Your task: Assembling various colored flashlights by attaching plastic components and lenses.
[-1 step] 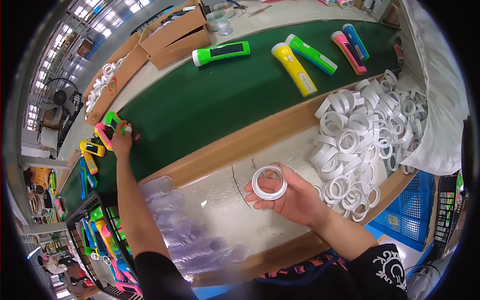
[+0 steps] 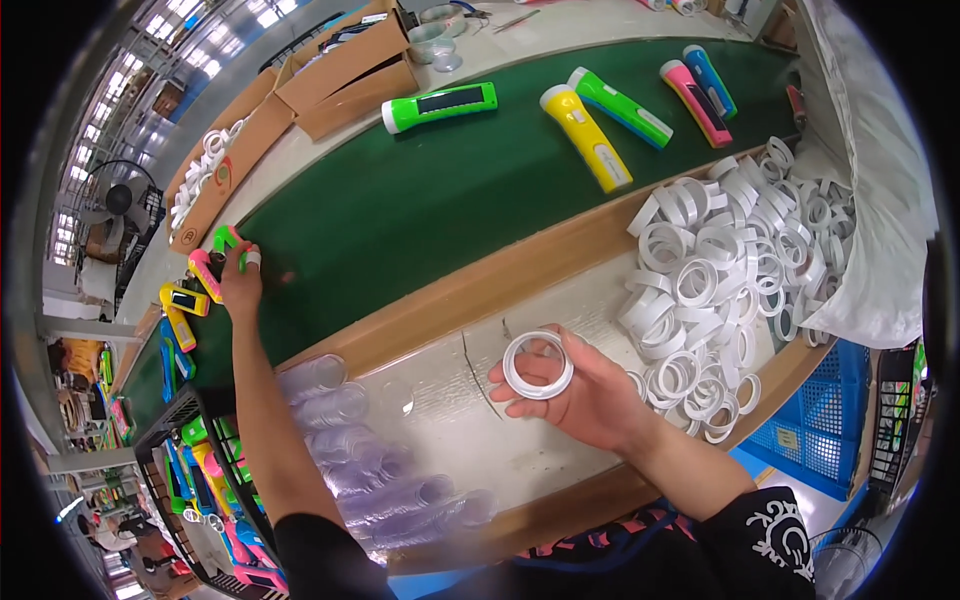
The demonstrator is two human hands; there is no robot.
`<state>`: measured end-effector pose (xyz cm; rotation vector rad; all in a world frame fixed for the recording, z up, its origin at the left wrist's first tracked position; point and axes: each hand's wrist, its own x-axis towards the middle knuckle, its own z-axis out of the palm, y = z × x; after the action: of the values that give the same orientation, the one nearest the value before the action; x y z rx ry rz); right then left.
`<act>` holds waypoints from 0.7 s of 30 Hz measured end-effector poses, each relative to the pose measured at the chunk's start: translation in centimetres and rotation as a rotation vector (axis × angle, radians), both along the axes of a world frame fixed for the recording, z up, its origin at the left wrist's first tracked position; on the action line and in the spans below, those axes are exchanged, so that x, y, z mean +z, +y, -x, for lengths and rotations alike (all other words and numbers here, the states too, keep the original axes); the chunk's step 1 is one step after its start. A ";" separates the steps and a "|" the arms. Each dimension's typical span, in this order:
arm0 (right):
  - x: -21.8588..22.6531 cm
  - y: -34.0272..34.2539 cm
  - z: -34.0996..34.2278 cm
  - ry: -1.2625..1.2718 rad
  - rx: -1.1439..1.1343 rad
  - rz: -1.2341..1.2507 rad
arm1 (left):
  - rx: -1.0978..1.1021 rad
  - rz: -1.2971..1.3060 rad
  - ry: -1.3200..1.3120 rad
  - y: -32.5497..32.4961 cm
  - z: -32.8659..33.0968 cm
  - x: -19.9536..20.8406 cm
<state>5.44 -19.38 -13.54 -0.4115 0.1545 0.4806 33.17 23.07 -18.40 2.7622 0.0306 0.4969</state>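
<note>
At the far left of the green belt, my left hand (image 2: 241,288) closes its fingers on a green flashlight (image 2: 226,238). A white band wraps one of its fingers. A pink flashlight (image 2: 204,273) lies right beside that hand, with yellow flashlights (image 2: 184,298) nearer to me. Over the white work surface, my right hand (image 2: 598,398) holds a white plastic ring (image 2: 540,392) between thumb and fingers, palm up. The ring's round opening faces up toward me. Whether a clear disc sits inside it, I cannot tell.
White rings (image 2: 700,285) are heaped on the right by a plastic bag (image 2: 880,250). Stacks of clear discs (image 2: 375,465) lie left. More flashlights (image 2: 587,138) rest across the green belt (image 2: 420,200). A cardboard rail (image 2: 450,292) divides belt and tray. A black crate (image 2: 190,400) stands lower left.
</note>
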 end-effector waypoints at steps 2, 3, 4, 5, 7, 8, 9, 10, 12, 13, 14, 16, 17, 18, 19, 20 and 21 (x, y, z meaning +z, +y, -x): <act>-0.3 0.2 0.2 0.024 -0.031 -0.012 | -0.074 0.413 0.114 -2.9 3.0 3.1; -0.4 0.1 0.2 0.009 -0.055 -0.003 | -0.138 0.638 0.158 -5.9 5.3 5.2; -0.4 0.0 0.2 -0.010 -0.070 0.003 | -0.206 0.755 0.180 -8.2 7.8 7.2; -0.2 0.1 0.2 -0.020 -0.076 0.025 | -0.269 0.867 0.196 -10.1 10.3 9.1; -0.2 0.2 0.3 0.010 -0.097 -0.016 | -0.410 0.981 0.251 -12.6 14.7 11.7; -0.3 0.1 0.3 0.048 -0.128 -0.042 | -0.477 1.042 0.282 -13.9 16.6 12.6; -0.4 0.1 0.3 0.070 -0.174 -0.110 | -0.540 1.075 0.303 -15.1 18.8 13.6; -0.2 0.1 0.3 0.057 -0.173 -0.122 | -0.554 1.049 0.309 -15.6 20.9 14.5; -0.1 -0.1 0.2 0.093 -0.232 -0.146 | -0.752 0.966 0.330 -16.3 24.0 15.3; 0.0 -0.4 0.2 0.062 -0.223 -0.156 | -0.746 0.978 0.383 -17.1 25.6 15.8; 0.5 -0.4 0.3 0.026 -0.218 -0.178 | -0.798 0.950 0.438 -17.7 26.8 16.7; 1.2 -0.2 0.5 -0.024 -0.248 -0.230 | -0.896 0.785 0.512 -18.0 28.7 17.8; 1.3 -0.2 0.6 -0.034 -0.249 -0.238 | -0.867 0.792 0.559 -18.2 29.5 18.0; 1.4 -0.2 0.7 -0.038 -0.279 -0.232 | -0.836 0.799 0.605 -18.4 30.3 18.2; 1.6 -0.2 0.8 -0.042 -0.308 -0.226 | -0.830 0.708 0.614 -18.0 30.8 18.2; 1.7 -0.5 0.8 -0.080 -0.303 -0.191 | -0.834 0.698 0.606 -18.3 31.1 18.5; 1.7 -0.7 1.0 -0.090 -0.303 -0.196 | -0.829 0.595 0.539 -18.6 31.4 18.8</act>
<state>4.42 -20.07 -11.87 -0.2119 0.0794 0.1755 1.74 4.43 0.44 1.9904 -0.6832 -0.4138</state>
